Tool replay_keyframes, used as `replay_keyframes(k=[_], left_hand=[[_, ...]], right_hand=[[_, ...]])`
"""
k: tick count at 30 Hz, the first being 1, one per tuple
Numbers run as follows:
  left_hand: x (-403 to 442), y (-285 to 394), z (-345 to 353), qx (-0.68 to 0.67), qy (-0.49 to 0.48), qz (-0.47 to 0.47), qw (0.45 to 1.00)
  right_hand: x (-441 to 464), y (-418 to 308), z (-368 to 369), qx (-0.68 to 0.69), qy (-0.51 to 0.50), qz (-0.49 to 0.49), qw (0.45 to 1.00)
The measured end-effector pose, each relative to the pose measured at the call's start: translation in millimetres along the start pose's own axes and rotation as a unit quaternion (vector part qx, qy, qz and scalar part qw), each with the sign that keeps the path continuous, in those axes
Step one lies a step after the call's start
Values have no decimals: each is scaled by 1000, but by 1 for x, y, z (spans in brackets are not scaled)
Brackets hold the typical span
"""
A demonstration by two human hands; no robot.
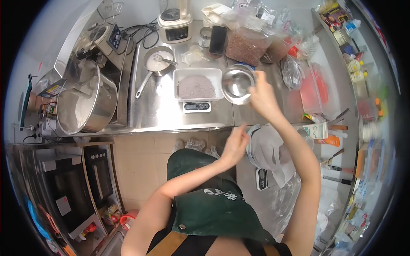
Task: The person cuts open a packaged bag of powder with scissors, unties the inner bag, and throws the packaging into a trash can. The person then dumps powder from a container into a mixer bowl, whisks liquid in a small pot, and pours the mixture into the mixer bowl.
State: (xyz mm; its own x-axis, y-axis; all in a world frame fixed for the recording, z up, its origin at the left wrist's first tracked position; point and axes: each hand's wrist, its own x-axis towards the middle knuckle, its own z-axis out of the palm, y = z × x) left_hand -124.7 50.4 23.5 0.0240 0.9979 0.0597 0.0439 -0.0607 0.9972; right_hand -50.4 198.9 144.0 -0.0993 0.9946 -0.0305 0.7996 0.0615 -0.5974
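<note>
My right hand [261,94] is closed on the rim of a shiny round metal bowl [237,86], tilted beside a white rectangular tub [198,72]. Greyish-purple powder [195,88] fills the bottom of that tub, which rests on a white digital scale [197,107]. Lower down, in front of my apron, my left hand [235,147] holds nothing I can see; its fingers are loosely stretched out. A white plastic bag [273,153] over a round container lies just right of it. Left of the tub sits a saucepan [159,59] with white contents and a whisk [164,59].
A large steel mixing bowl [92,102] stands at the left, near ovens [64,192] below. At the back are a blender base [175,25], a phone [218,40] and bagged brown granules [247,45]. A second scale [262,178] and a red-tinted box [314,91] are on the right.
</note>
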Motion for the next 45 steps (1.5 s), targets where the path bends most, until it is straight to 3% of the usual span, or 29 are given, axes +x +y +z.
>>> replay_keyframes(k=[1,4,8,12,16,28,45], left_hand=[[4,-8,-16,12,41,3,999],[10,-15,-74,28,121,-11,992],[-14,-54,-136,-2,177,-95,979],[-60,-112,-180,-30,235,-168,957],[-89,-116,-211,-74,264,-272,922],[-74,-125,-232,-98,276,-263,919],[-79,-125,-229,-67,237,-292,924]], right_hand=[[21,6,32,-65,34,-92,993],[66,7,110,-164,31,-105,980],[89,5,171,-251,16,-158,955],[96,10,203,-292,0,-194,937],[98,18,223,-300,-26,-184,936],[104,31,175,-143,-7,-66,988],[96,31,169,-97,11,-78,992]])
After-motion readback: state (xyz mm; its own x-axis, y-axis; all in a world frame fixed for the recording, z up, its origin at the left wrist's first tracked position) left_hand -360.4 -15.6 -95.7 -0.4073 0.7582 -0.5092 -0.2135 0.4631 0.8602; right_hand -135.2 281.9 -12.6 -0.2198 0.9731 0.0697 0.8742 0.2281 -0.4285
